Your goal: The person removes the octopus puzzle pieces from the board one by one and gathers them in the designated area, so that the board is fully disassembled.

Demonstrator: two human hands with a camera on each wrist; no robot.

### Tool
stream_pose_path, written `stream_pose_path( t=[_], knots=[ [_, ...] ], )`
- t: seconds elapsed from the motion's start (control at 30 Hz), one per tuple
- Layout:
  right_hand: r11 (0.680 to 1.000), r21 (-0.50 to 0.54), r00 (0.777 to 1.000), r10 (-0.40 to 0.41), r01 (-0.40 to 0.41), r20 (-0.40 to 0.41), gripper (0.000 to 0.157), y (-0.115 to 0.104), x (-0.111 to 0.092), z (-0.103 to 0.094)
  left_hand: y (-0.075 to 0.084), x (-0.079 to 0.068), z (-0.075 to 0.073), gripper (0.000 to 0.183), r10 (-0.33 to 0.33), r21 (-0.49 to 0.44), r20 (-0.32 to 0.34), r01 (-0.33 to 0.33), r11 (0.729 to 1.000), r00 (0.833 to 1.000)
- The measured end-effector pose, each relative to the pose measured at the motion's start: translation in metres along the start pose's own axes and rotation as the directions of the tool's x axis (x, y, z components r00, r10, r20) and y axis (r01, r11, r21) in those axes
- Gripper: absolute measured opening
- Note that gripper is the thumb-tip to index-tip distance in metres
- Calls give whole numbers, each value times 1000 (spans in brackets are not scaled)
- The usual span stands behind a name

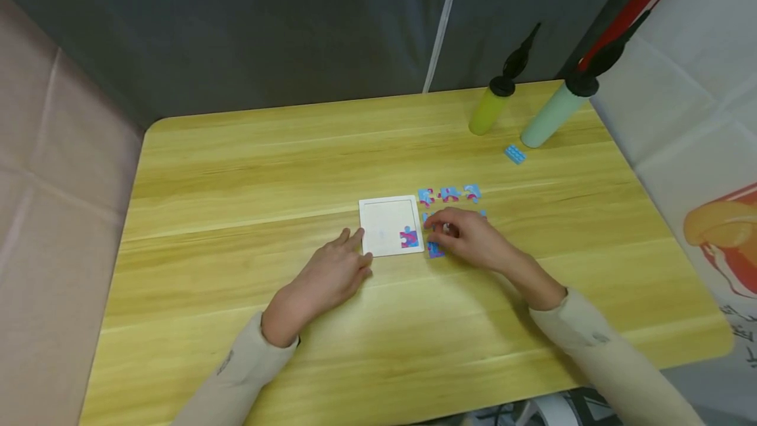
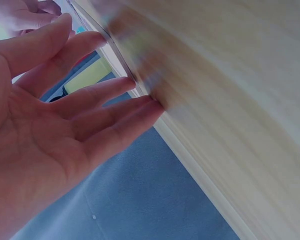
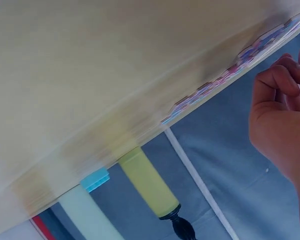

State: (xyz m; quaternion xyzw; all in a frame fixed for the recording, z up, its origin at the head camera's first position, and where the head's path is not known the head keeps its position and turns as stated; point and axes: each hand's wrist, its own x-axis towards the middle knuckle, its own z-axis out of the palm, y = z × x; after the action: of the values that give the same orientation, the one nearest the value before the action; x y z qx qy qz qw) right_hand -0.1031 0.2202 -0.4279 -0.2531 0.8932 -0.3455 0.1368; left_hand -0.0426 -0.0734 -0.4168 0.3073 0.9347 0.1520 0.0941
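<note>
Shallow white puzzle tray [image 1: 383, 223] lying flat near the middle of the wooden bench [image 1: 236, 183], holding a single pink-and-blue piece [image 1: 409, 238] seated in its near right corner, rest of the tray floor bare. Just right of the tray, loose puzzle pieces [image 1: 449, 194] in a short row, more of them partly hidden under the right hand [image 1: 467, 236]. Right hand hovering low over those pieces, fingers curled toward the thumb; whether a piece is pinched cannot be told from the head view, and the right wrist view shows only bent fingers [image 3: 280, 82] beside the blurred row of pieces [image 3: 225, 77]. Left hand [image 1: 331, 275] resting on the bench at the tray's near left corner, fingers straight and slightly spread, fingertips [image 2: 140, 107] touching the tray's edge in the left wrist view. Far right corner of the bench: a yellow-green hand pump [image 1: 491, 109] and a pale mint hand pump [image 1: 552, 117] lying side by side, black handles pointing away, a small blue brick [image 1: 514, 154] just in front of them. Wide bare wood to the left of the tray and along the near edge between the sleeves; dark curtain behind the far edge, pink fabric wall along the left side.
</note>
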Motion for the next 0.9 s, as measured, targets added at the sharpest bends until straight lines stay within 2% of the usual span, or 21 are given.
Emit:
stream_pose_path(
  t=[0.47, 0.9],
  knots=[
    [1000, -22, 997, -13, 15, 73, 25, -9, 8, 10, 0, 0, 0, 16, -15, 3, 15, 15, 1000, 1000],
    [999, -34, 995, -13, 17, 99, 28, -11, 9, 13, 1, 1, 0, 16, -15, 3, 18, 15, 1000, 1000]
  ],
)
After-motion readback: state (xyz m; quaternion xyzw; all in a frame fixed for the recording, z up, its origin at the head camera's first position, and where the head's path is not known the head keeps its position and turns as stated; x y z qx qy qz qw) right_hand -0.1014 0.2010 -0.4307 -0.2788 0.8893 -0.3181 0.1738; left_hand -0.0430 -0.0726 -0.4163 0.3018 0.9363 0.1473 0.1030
